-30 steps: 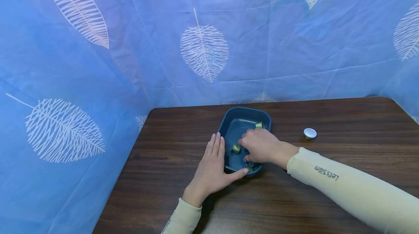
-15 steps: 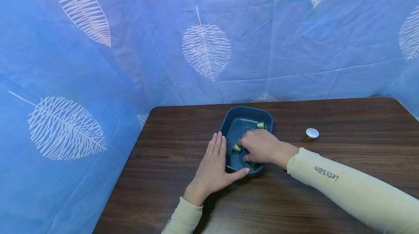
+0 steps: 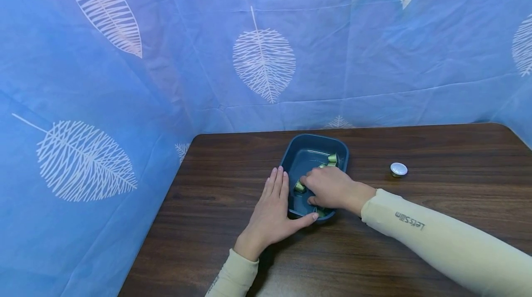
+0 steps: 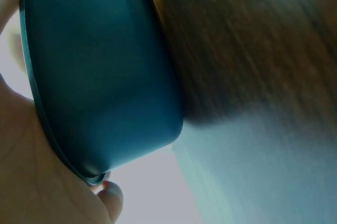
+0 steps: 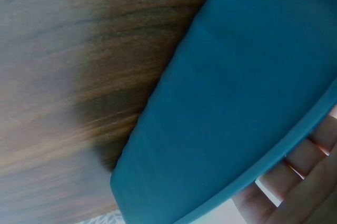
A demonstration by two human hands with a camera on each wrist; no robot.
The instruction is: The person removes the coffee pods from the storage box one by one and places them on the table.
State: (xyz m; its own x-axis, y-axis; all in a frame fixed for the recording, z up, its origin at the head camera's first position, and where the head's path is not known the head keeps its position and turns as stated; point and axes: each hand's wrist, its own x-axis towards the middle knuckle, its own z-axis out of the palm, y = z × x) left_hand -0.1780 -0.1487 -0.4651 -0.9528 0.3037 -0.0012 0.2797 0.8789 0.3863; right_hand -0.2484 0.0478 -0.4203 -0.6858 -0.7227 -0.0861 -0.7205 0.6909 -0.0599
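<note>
A dark blue rectangular dish point(image 3: 295, 149) stands on the table with several green coffee capsules inside. My left hand point(image 3: 268, 216) rests along its left side with straight fingers, its thumb at the near rim. My right hand point(image 3: 330, 187) reaches over the right rim into the dish, fingers bent downward. Close against its index fingertip lies a green capsule point(image 3: 299, 186); whether the fingers pinch anything is hidden. Another capsule point(image 3: 333, 158) leans by the far right wall. In the right wrist view, fingers point(image 5: 287, 176) show beyond the rim of the dish.
A single coffee capsule point(image 3: 398, 169) with its white lid up stands on the brown wooden table point(image 3: 449, 172), right of the dish. Blue cloth point(image 3: 199, 57) with white leaf prints hangs behind the table and along its left side.
My right hand has shifted slightly left within the dish, and the capsule at its fingertip has shifted with it. More capsules show behind the hand. The left hand stays at the dish.
</note>
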